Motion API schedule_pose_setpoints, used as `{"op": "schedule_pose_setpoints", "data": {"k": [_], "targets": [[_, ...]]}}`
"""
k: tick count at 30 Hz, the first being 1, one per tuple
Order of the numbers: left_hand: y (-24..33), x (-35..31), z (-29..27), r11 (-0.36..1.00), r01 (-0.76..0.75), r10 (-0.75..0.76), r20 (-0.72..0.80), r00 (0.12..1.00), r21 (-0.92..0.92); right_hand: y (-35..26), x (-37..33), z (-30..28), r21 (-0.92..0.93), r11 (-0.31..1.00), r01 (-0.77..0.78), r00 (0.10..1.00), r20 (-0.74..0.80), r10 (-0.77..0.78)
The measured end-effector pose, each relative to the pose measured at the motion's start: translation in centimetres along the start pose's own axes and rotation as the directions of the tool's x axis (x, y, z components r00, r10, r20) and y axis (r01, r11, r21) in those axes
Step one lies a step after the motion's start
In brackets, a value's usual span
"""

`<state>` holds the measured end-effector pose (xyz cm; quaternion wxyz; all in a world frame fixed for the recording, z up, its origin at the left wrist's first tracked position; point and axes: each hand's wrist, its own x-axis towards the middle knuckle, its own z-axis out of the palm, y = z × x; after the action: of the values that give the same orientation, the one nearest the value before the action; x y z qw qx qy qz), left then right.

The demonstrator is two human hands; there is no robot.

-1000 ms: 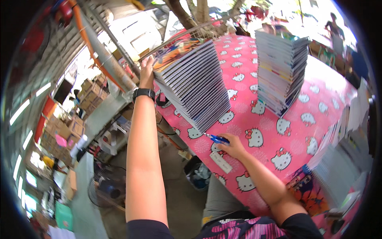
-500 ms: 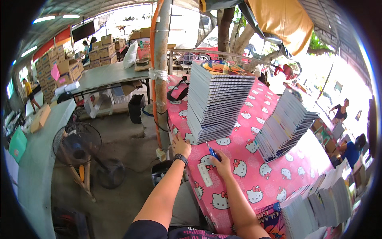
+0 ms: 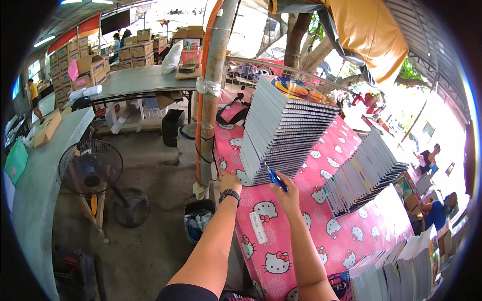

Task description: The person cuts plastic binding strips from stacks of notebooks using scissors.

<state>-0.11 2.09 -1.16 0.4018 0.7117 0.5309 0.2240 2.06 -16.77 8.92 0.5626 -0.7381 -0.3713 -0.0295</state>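
A tall stack of spiral-bound notebooks stands on the pink cartoon-cat table cover, coil edges facing me. My left hand is by the stack's lower left corner, at the table's left edge; its fingers are foreshortened and mostly hidden. Pinched in my right hand is a slim blue pen-like tool, its thin tip pointing up at the stack's lower coils. Whether the tip touches them I cannot tell. A white label strip lies on the cover, left of my right forearm.
A shorter notebook stack leans to the right, and more notebooks fill the near right corner. Left of the table are a post, a bin and a standing fan. A black strap lies behind the tall stack.
My right hand has raised the blue tool up to the stack's lower coils. The left hand's spread fingers have drawn in near the stack's corner. The view has shifted slightly.
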Motion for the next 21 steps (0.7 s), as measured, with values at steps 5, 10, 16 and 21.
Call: {"op": "schedule_pose_setpoints", "data": {"k": [5, 10, 16, 21], "targets": [[0.2, -0.4, -0.2, 0.999, -0.011, 0.012, 0.021, 1.0, -0.03, 0.8, 0.6, 0.1, -0.012, 1.0, 0.014, 1.0, -0.016, -0.014], [0.4, -0.4, -0.3, 1.0, 0.006, -0.006, 0.026, 1.0, -0.014, 0.2, 0.6, -0.3, -0.062, 0.998, -0.021, 0.999, 0.046, 0.024], [0.3, -0.6, -0.4, 0.999, -0.034, 0.034, -0.003, 0.999, 0.01, -0.4, 0.1, -0.4, -0.101, 0.994, -0.034, 0.999, 0.008, 0.035], [0.6, -0.8, -0.8, 0.999, -0.038, 0.037, 0.031, 0.999, 0.021, 0.1, 0.6, -0.2, -0.112, 0.994, 0.004, 1.0, 0.015, -0.002]]}}
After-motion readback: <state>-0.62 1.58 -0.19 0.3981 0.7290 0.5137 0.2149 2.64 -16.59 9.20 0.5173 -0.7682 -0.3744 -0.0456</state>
